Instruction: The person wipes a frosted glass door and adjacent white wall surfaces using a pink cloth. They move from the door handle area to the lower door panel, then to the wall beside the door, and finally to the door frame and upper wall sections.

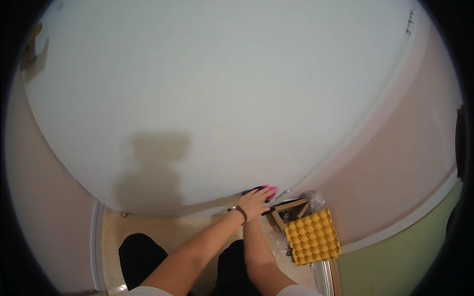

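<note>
A white door [229, 92] fills most of the view before me. Low on it, near the hinge side, my left hand [253, 204] presses a pink and black cloth [272, 190] against the surface, its fingers spread over it. A dark band with a metal piece circles the left wrist. From the right side my right forearm [259, 251] reaches up to the same spot. The right hand itself is mostly hidden behind the left one, so its grip on the cloth cannot be made out.
Close by on the right, a yellow egg tray [314, 236] leans beside a brown frame-like object [290, 212] and clear plastic wrap [314, 199]. Door hinges [411, 21] run along the right edge. A handle [31, 48] juts out at upper left. My dark-clothed knees [142, 255] are below.
</note>
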Demonstrator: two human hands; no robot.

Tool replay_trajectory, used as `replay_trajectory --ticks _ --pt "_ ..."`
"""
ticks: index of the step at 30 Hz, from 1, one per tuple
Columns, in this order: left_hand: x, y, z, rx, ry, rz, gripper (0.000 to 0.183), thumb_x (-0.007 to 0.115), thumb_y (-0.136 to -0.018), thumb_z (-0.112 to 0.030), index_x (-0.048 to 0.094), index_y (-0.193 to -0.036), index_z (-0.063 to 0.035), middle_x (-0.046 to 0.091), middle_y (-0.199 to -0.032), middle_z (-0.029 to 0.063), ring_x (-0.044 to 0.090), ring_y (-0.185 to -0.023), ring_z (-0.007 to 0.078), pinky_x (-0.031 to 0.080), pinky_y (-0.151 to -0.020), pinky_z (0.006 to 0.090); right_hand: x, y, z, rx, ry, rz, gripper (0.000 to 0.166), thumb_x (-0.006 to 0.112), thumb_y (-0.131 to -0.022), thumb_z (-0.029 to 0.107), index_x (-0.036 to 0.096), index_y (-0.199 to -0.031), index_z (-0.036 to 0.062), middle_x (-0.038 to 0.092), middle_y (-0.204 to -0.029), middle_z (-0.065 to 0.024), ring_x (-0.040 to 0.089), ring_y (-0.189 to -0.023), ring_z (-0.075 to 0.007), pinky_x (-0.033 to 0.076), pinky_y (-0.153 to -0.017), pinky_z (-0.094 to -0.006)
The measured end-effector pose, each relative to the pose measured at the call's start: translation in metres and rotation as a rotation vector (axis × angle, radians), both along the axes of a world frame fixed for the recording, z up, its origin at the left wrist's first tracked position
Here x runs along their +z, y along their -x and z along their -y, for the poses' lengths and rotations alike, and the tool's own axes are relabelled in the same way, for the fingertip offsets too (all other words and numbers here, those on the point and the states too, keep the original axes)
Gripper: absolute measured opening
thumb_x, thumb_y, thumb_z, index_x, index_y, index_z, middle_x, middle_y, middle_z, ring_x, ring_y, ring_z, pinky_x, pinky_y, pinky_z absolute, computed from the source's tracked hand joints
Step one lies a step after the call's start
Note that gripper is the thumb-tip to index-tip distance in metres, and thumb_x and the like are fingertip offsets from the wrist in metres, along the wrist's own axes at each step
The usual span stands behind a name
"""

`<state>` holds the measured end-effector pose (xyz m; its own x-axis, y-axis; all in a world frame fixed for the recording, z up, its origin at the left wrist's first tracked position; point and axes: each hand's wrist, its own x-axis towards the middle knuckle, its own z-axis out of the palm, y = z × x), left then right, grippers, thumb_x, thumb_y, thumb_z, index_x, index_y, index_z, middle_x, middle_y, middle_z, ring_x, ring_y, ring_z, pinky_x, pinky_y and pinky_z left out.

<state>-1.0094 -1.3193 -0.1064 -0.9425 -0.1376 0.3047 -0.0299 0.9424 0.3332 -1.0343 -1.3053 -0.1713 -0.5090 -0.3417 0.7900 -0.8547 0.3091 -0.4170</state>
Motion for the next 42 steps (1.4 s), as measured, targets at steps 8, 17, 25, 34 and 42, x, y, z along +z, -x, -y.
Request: replay_trajectory --ticks 8,17,25,34,42 --pt "0.021 -0.083 0.016 -0.06 -0.241 -0.297 0.047 0.053 -0.091 -0.025 0.047 -0.128 0.0035 0.029 -0.148 0.0096 0.021 -0.139 0.0268 0.027 -0.11 0.0416 -0.029 -0.036 -0.005 0.098 -0.113 0.048 0.059 0.048 -0.087 0.036 0.038 -0.139 0.011 0.027 -0.146 -0.0179 0.027 -0.127 -0.0459 0.016 -0.103 -0.0635" --pt "0.015 -0.13 0.036 -0.007 -0.372 -0.361 0.046 0.046 -0.094 -0.017 0.038 -0.137 0.0003 0.026 -0.149 0.0135 0.017 -0.139 0.034 0.019 -0.113 0.0412 -0.015 -0.046 0.013 0.026 0.043 0.01 0.058 0.047 -0.087 0.035 0.037 -0.139 0.0109 0.028 -0.145 -0.0177 0.029 -0.126 -0.0458 0.017 -0.103 -0.0628" --pt "-0.036 -0.179 0.036 0.165 -0.327 -0.201 0.043 0.047 -0.093 -0.016 0.044 -0.132 0.0023 0.029 -0.147 0.0139 0.023 -0.137 0.0287 0.021 -0.113 0.0437 -0.092 -0.103 0.012 0.228 -0.277 0.088 0.058 0.047 -0.087 0.035 0.037 -0.139 0.0108 0.029 -0.144 -0.0176 0.03 -0.125 -0.0457 0.018 -0.103 -0.0622" --pt "0.044 -0.214 0.033 0.103 -0.637 -0.887 0.042 0.047 -0.091 -0.007 0.044 -0.132 0.0015 0.039 -0.138 0.018 0.039 -0.125 0.0334 0.03 -0.106 0.0397 0.004 -0.09 0.033 0.078 0.115 -0.008 0.058 0.047 -0.087 0.034 0.037 -0.139 0.0107 0.03 -0.144 -0.0175 0.031 -0.124 -0.0457 0.019 -0.103 -0.0615" --pt "-0.053 -0.236 0.068 0.71 -0.913 -0.485 0.035 0.052 -0.089 -0.018 0.05 -0.114 0.0059 0.05 -0.122 0.0251 0.049 -0.113 0.039 0.042 -0.093 0.0429 -0.084 -0.186 0.065 0.19 -0.129 0.019 0.058 0.046 -0.087 0.033 0.036 -0.139 0.0105 0.031 -0.143 -0.0173 0.032 -0.123 -0.0456 0.02 -0.103 -0.0609"
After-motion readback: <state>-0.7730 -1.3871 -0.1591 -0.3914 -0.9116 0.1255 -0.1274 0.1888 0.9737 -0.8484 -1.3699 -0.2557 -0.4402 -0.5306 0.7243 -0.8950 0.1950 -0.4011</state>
